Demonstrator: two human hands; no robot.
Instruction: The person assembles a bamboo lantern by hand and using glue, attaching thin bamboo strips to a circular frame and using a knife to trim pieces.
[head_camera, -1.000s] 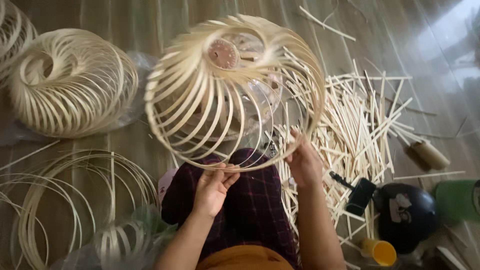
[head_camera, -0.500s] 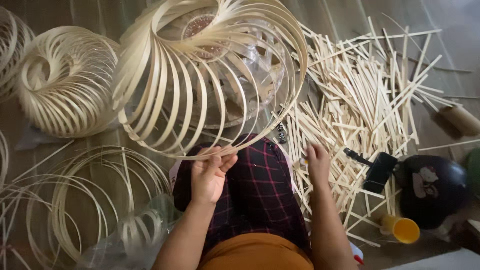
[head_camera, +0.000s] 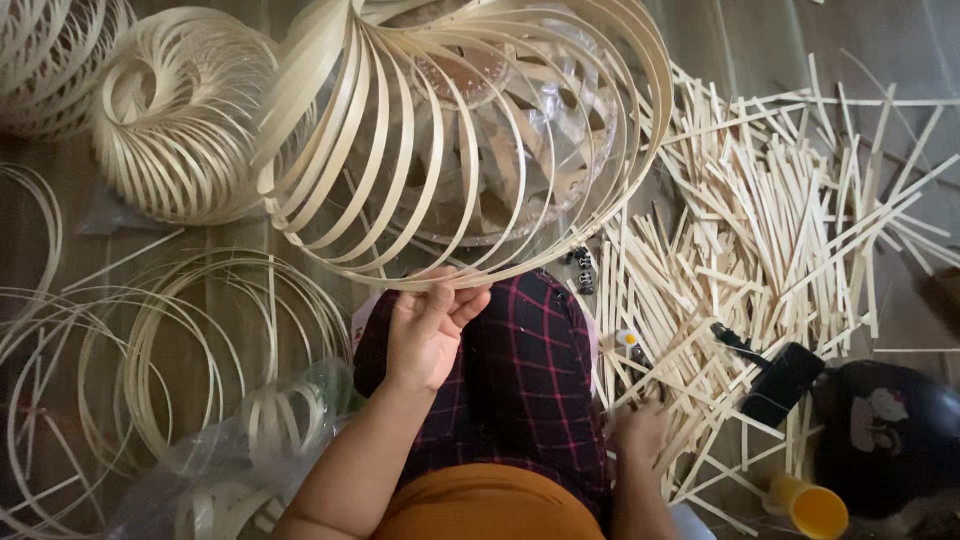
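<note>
Two hands are showing in the lower half of the frame. The left hand (head_camera: 432, 330) is gripping the bottom edge of the bamboo-strip lampshade frame (head_camera: 460, 130), thumb and fingers closed on one of its pale strips at lower centre. The frame is filling the upper centre, held up above the lap in plaid trousers (head_camera: 510, 370), with a clear plastic form (head_camera: 520, 150) showing inside it.

The right hand (head_camera: 638, 432) is resting low at right of centre, on the near edge of the pile of cut bamboo sticks (head_camera: 780, 230); its fingers are curled among the sticks, but whether they are closed on one cannot be told. Half a second ago this hand was higher, up near the frame's lower rim; it is now well apart from the frame. The frame itself is sitting larger and higher in view than before.

A finished coiled shade (head_camera: 180, 110) is lying at upper left. Loose bamboo hoops (head_camera: 200, 340) are lying at lower left. A black tool (head_camera: 780, 380), a dark helmet (head_camera: 890, 430) and a yellow cup (head_camera: 815, 508) are lying at lower right
</note>
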